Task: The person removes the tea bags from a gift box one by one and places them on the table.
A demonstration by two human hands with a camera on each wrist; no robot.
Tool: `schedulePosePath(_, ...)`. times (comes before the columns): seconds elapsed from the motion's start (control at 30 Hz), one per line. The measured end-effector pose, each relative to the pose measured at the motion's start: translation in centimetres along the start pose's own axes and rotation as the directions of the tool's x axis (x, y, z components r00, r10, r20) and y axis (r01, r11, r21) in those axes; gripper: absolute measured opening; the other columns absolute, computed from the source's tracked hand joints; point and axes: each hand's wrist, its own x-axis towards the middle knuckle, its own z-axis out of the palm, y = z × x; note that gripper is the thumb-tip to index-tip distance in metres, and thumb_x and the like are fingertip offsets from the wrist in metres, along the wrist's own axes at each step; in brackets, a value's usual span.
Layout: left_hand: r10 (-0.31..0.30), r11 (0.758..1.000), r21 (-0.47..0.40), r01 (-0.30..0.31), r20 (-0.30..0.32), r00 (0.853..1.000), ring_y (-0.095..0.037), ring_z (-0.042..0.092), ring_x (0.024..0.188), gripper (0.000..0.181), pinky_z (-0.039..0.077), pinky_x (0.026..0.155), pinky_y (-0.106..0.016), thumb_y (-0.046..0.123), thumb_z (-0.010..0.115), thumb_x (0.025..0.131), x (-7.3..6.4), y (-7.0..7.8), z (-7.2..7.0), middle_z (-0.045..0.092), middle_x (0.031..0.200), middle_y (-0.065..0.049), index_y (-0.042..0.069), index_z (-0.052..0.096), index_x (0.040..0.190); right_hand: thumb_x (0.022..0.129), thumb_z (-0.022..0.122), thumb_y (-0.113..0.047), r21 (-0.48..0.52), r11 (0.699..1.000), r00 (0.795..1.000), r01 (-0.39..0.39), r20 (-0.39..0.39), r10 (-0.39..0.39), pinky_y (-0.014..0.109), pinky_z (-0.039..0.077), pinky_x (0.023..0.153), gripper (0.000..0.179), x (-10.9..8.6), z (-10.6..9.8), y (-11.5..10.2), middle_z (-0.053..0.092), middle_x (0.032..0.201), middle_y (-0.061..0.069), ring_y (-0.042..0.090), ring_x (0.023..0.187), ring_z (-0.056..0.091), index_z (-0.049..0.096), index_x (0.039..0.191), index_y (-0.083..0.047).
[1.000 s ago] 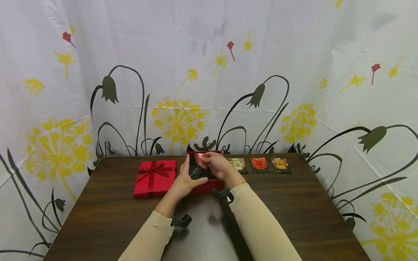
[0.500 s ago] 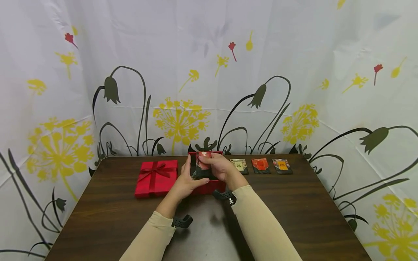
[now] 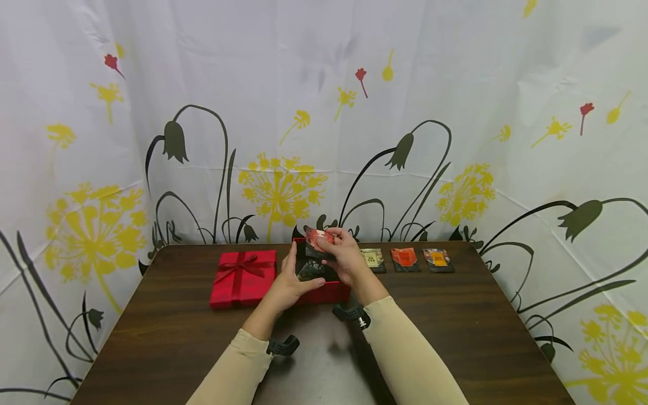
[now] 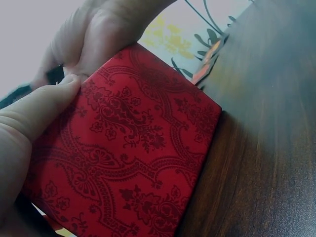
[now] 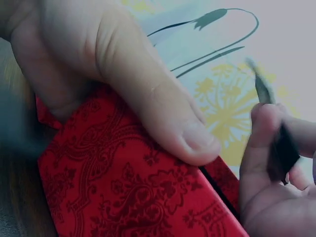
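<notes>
An open red patterned box point(image 3: 331, 292) stands on the table in the head view. My left hand point(image 3: 287, 282) holds its near left corner, thumb point(image 5: 173, 128) at the rim and fingers along the left side. Just above the opening, my right hand point(image 3: 351, 261) pinches a small dark packet with a red label point(image 3: 316, 238), tilted. That packet appears edge-on as a dark shape point(image 5: 285, 153) in the right wrist view. Inside the box lies a dark, shiny packet point(image 3: 310, 269), partly covered by my hands. The box's patterned front point(image 4: 133, 143) fills much of the left wrist view.
Left of the box lies a red lid with a ribbon bow point(image 3: 248, 281). To the right, in a row, are a packet with a pale label point(image 3: 373, 259), one with a red label point(image 3: 405, 259) and one with an orange label point(image 3: 438, 260). A flowered curtain point(image 3: 324, 112) hangs behind the table.
My right hand has lifted the red-labelled packet up from inside the box and tilted it, uncovering the dark packet below. My left hand has stayed on the box.
</notes>
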Motion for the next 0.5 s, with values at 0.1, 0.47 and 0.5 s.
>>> schedulePosePath(0.1,-0.018,1.000,0.004,0.018,0.003,1.000,-0.049,0.010,0.168,0.139,0.020,0.129,-0.076,0.054,0.093,0.083,0.0,-0.1,0.1,0.000,0.183,-0.018,0.029,-0.007,0.177,0.104,0.071,-0.001,0.053,0.998,0.999,0.042,-0.001,-0.042,0.032,0.059,0.075,0.061,-0.5,-0.2,0.0,0.069,0.133,0.006,0.015,0.101,0.071,0.041,0.156,-0.012)
schedulePosePath(0.47,-0.008,1.000,0.012,0.008,0.000,1.000,-0.050,0.010,0.168,0.136,0.019,0.129,-0.076,0.052,0.092,0.085,0.1,0.0,0.0,0.001,0.183,-0.019,0.033,-0.006,0.176,0.105,0.074,-0.013,-0.106,0.955,0.958,0.276,-0.049,-0.283,0.022,0.043,0.045,0.062,-3.6,0.4,-0.4,0.074,0.127,0.007,0.011,0.053,0.063,0.049,0.160,-0.031)
schedulePosePath(0.5,-0.008,1.000,0.007,0.008,-0.001,1.000,-0.050,0.010,0.168,0.135,0.019,0.129,-0.076,0.051,0.092,0.085,0.0,0.0,0.0,0.001,0.183,-0.019,0.032,-0.006,0.177,0.106,0.073,-0.015,-0.129,0.946,0.951,0.296,-0.053,-0.305,0.022,0.043,0.045,0.056,-3.7,0.3,-0.4,0.073,0.128,0.007,0.011,0.054,0.063,0.055,0.156,-0.032)
